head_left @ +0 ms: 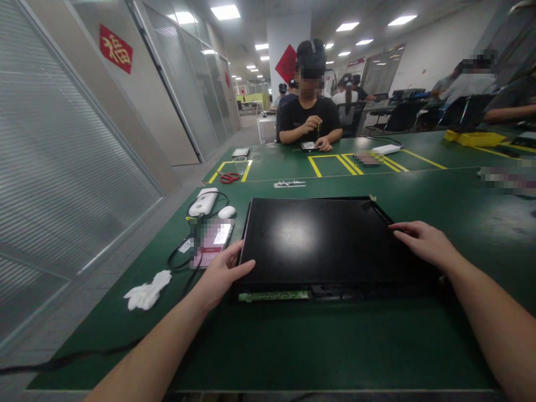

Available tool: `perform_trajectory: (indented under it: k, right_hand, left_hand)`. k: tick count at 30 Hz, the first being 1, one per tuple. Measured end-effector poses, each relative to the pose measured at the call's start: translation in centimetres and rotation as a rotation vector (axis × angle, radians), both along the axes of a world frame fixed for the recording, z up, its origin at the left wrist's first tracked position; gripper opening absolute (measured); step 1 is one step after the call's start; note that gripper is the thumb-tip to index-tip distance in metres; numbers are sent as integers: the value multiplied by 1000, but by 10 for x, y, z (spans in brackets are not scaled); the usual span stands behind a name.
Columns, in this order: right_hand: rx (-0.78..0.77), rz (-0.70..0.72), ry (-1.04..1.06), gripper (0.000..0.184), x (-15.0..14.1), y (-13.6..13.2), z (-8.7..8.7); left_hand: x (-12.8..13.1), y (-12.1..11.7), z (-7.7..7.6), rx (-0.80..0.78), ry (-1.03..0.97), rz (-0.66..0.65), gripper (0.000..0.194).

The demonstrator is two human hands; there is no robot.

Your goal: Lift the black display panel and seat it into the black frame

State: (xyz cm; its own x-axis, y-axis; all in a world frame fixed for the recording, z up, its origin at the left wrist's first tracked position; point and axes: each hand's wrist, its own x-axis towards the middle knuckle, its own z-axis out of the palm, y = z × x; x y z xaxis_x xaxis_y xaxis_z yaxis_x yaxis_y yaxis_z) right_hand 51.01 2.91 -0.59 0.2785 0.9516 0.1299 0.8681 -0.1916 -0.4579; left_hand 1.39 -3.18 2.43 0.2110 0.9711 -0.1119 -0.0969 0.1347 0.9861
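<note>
A black flat display panel (318, 240) lies in front of me, with a dull glare on its face. It rests over a slightly larger black frame (379, 211), whose rim shows at the far and right sides. Along the near edge runs a green circuit board strip (274, 296). My left hand (224, 271) grips the panel's left edge, thumb on top and fingers at the side. At the right edge, my right hand (422, 243) holds the border between thumb and fingers; some fingertips are hidden.
On the green table (326, 346), left, lie a phone (213, 240), a white power bank (203, 202) with a black cable, a white earbud case (226, 212) and crumpled tissue (147, 290). Red scissors (229, 177) lie farther off. A person (312, 111) sits opposite, handling a small device.
</note>
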Motion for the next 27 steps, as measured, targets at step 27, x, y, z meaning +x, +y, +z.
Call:
perform_trajectory:
  k: [27]
  right_hand:
    - [-13, -194, 244, 46, -11, -3, 14]
  left_hand:
    - [-3, 0, 0, 295, 79, 37, 62]
